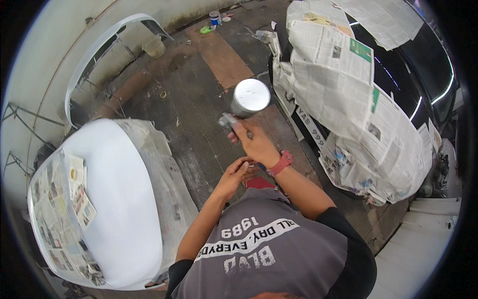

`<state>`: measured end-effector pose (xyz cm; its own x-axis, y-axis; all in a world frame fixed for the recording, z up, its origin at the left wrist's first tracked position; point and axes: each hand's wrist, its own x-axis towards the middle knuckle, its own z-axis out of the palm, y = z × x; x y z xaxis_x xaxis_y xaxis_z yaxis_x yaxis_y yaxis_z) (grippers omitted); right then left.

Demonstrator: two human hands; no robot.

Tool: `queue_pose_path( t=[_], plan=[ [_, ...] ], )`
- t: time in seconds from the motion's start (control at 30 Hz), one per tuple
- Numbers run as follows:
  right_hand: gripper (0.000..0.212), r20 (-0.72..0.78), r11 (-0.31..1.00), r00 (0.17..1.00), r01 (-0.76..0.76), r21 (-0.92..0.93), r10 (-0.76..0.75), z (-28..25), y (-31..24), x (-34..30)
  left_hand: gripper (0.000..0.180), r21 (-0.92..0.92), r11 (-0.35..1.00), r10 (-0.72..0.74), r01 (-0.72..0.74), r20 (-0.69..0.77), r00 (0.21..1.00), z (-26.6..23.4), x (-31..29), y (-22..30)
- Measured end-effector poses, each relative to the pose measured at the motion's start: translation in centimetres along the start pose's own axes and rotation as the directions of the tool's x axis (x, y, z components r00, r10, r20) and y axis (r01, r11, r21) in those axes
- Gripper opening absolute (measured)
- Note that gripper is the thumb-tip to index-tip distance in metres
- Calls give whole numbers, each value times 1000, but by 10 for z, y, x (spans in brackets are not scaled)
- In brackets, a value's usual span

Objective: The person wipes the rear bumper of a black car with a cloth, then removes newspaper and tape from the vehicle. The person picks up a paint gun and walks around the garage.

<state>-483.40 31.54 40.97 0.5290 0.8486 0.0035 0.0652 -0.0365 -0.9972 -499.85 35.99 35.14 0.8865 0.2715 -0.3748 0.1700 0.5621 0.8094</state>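
My right hand [259, 144] is closed round the handle of a spray gun [229, 121], out in front of my body. The gun's round cup [251, 95] sits on top, with a pale silvery-white lid facing up. My left hand [237, 173] is just below and left of my right wrist, its fingers curled together. What those fingers hold, if anything, is hidden. A red watch [282, 163] is on my right wrist. To my left stands a white painted car panel [117, 189], with newspaper and clear sheeting along its sides.
At the right is a dark car [393, 79] masked with newspaper [331, 74]. A white bumper-like part [82, 74] rests on a thin metal stand [37, 117] by the left wall. A blue-and-white can [215, 19] and green tape roll [205, 30] lie on the far floor.
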Motion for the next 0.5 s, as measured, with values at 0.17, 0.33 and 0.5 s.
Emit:
queue_pose_path(
  t=[0.17,0.33,0.5],
  plan=[
    [58,98,998,995,-30,53,25,34,-16,151,34,-27,993,115,-117,-73,991,-76,78,87],
    [57,53,990,988,-141,-15,142,40,-25,284,35,31,995,100,-99,-25,995,-138,176,166],
    [67,-155,980,971,-194,-46,185,52,-5,409,38,-27,999,44,-42,64,997,-222,284,209]
  ],
)
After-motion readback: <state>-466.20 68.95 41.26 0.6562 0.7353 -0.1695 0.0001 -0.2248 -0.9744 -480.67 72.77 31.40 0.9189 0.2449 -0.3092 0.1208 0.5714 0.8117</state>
